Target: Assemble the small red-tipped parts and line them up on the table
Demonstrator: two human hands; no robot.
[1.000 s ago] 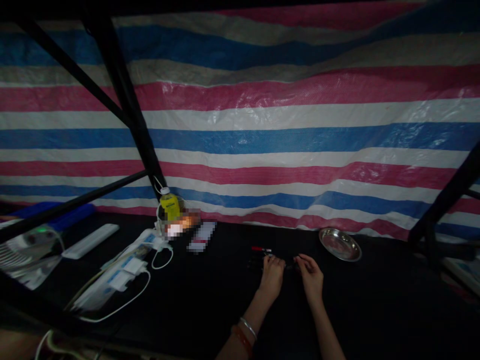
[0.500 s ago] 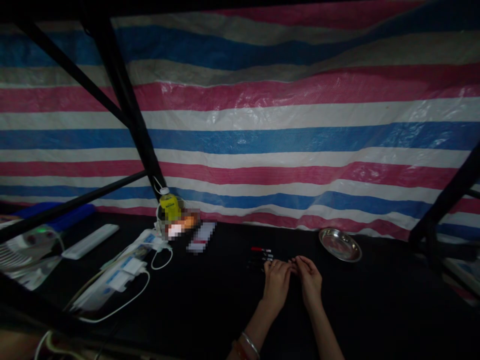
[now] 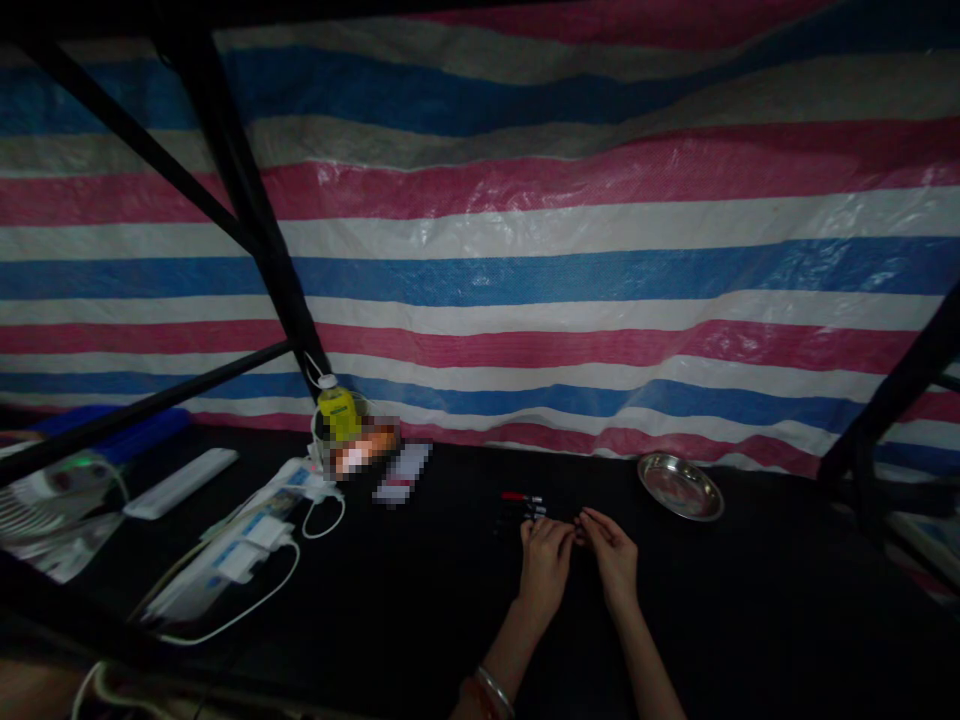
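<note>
My left hand [image 3: 546, 565] and my right hand [image 3: 611, 560] meet fingertip to fingertip over the black tabletop. Both are closed, with fingers pinched around something small and dark that blends into the table. Just beyond my left fingers lies a red marker [image 3: 520, 497], beside several dark markers [image 3: 534, 511] partly lost in shadow. Up and to the right of my right hand rests a shiny round metal dish [image 3: 679, 487], apart from it.
On the left are a power strip [image 3: 217, 575] with white plugs and cables, a long white bar [image 3: 181, 483], and a yellow bottle [image 3: 339, 413]. A blurred-out flat item [image 3: 403, 474] lies nearer the middle. Black frame posts [image 3: 240, 190] stand before a striped sheet [image 3: 525, 280].
Both hands have shifted very slightly to the left, still pinched together. The markers and the dish have stayed where they were.
</note>
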